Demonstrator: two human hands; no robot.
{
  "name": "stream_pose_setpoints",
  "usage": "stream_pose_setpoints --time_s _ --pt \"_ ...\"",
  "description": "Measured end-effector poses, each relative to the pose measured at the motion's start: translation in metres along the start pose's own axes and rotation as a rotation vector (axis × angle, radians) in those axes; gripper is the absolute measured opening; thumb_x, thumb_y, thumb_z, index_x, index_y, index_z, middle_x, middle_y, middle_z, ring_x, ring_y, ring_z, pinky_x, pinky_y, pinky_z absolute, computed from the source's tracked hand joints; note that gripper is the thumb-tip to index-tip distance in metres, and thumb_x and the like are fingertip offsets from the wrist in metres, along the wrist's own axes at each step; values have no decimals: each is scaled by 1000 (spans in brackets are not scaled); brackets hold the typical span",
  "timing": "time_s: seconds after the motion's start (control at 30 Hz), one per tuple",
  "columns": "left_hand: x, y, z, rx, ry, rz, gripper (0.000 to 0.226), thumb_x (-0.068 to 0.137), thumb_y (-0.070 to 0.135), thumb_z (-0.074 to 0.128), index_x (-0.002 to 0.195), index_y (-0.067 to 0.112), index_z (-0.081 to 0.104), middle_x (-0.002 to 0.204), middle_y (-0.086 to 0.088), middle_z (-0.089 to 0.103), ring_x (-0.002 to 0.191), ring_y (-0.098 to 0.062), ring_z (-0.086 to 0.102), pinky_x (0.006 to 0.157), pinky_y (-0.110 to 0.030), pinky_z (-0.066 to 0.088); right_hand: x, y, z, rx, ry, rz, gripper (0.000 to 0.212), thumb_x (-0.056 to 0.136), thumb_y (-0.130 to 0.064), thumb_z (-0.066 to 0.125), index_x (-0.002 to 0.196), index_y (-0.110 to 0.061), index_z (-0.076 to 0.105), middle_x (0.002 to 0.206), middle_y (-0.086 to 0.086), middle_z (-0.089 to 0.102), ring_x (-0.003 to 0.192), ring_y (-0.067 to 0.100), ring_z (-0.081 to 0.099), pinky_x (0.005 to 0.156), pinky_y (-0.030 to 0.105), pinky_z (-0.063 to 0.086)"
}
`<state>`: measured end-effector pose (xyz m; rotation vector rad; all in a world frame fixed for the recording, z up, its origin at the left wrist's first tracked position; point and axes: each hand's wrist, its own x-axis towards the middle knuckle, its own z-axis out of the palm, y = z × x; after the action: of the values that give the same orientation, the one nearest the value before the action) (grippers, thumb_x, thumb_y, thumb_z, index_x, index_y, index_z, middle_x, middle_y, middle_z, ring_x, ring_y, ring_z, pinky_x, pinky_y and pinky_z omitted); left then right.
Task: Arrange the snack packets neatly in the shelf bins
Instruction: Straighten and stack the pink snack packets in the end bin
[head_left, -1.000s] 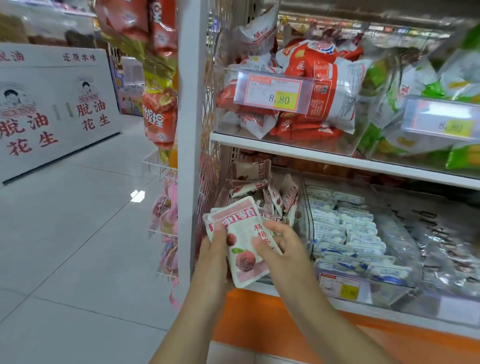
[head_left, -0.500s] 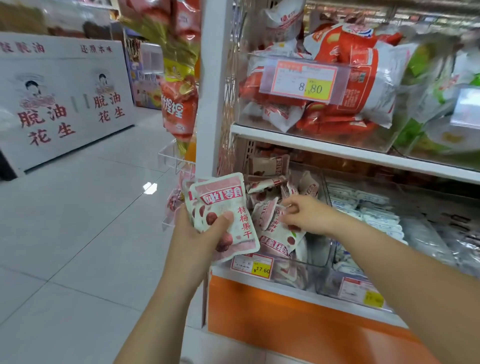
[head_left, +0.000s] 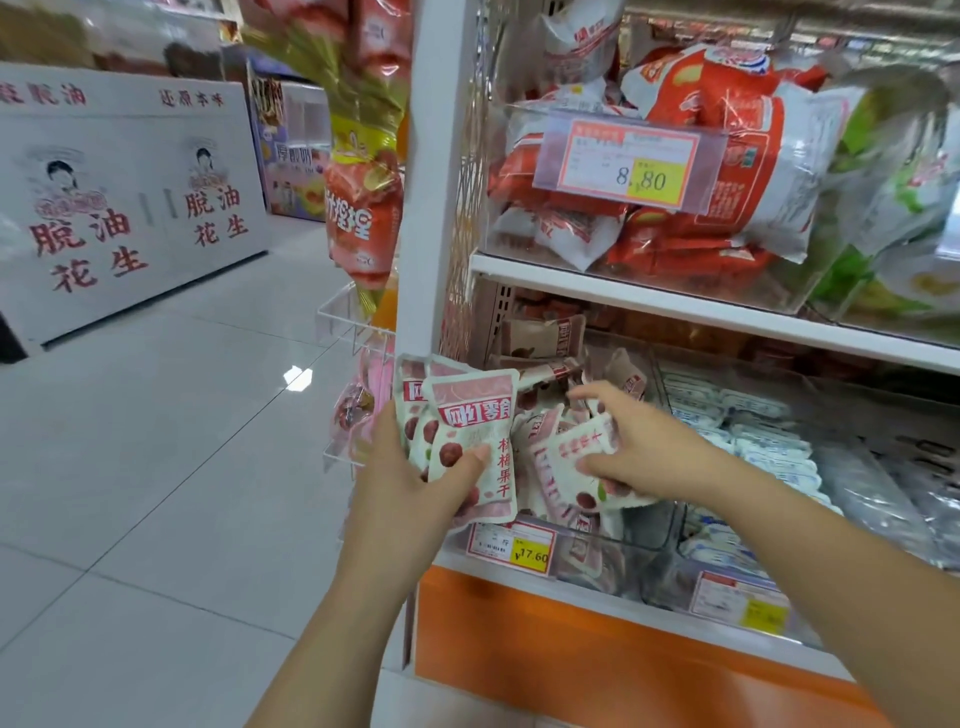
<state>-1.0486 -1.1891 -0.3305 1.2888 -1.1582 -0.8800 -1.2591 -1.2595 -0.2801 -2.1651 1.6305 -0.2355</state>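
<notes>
A: Look at your left hand (head_left: 415, 486), low in the middle of the frame. Your fingers curl round a stack of pink and white packets (head_left: 470, 441). Your thumb presses flat on the front one.

B: Yes, you hold that stack up straight. It is just left of the clear bin (head_left: 644, 535), in front of the white post (head_left: 431, 182).

A: Now your right hand (head_left: 641, 449). It is a bit to the right of the stack, over the bin.

B: Your fingers are bent there. Your thumb and fingers pinch a single packet (head_left: 579, 460). That packet is tilted and sits on top of the heap of the same packets in the bin.

A: Are your two hands touching?

B: No, they are near but apart. The packets in the bin lie every which way.

A: There is a price tag (head_left: 511, 545) on the front of the bin, just under your stack. It says 17.60.

B: In the next bin, to the right, you can see blue and white packs (head_left: 763, 447) in rows.

A: And up top?

B: On the shelf above, at the upper right, are big red and white bags (head_left: 717, 135). On the left of the frame is the shiny floor (head_left: 156, 441).
</notes>
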Motion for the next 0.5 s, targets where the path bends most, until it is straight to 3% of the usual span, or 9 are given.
stream_pose_setpoints --time_s 0.07,0.13,0.23,0.33,0.37,0.43,0.5 --pt "0 -2 2 1 7 10 48 79 25 74 118 35 48 99 16 70 84 2 68 66 -19 57 -13 0 -1 111 294 6 42 85 -19 65 115 -38 43 83 -6 61 59 13 64 51 28 50" --pt "0 -3 4 -20 15 0 48 79 26 75 118 35 48 100 15 70 85 0 69 70 -25 59 -18 8 3 203 694 -29 33 83 -16 67 103 -34 48 91 -11 53 70 14 61 61 30 49" --pt "1 -2 6 -26 18 0 44 79 24 74 114 35 49 96 15 70 80 3 68 60 -18 56 0 22 7 341 937 5 19 85 -21 65 95 -28 50 90 -4 55 73 21 60 66 33 47" --pt "0 0 11 -21 10 5 40 80 21 73 110 35 49 89 19 67 73 9 66 52 -8 48 35 28 -1 298 957 193 17 88 -20 61 76 -10 55 65 7 54 55 19 51 51 23 38" --pt "0 -1 12 -7 12 7 40 80 23 73 109 36 49 87 20 67 73 11 65 53 -9 49 44 27 -4 259 908 213 16 90 -17 59 85 -3 62 66 8 56 53 19 49 50 21 37" --pt "1 0 12 27 22 16 43 79 28 74 111 39 48 91 20 68 80 7 66 65 -19 57 58 27 -5 141 693 216 32 95 -17 53 122 -3 56 91 14 63 72 26 59 62 20 40" --pt "3 0 11 72 28 44 49 77 34 74 117 40 47 98 21 68 87 3 67 75 -27 57 66 31 -6 -6 486 224 40 97 -18 47 136 -5 44 116 17 58 98 31 60 73 24 41"
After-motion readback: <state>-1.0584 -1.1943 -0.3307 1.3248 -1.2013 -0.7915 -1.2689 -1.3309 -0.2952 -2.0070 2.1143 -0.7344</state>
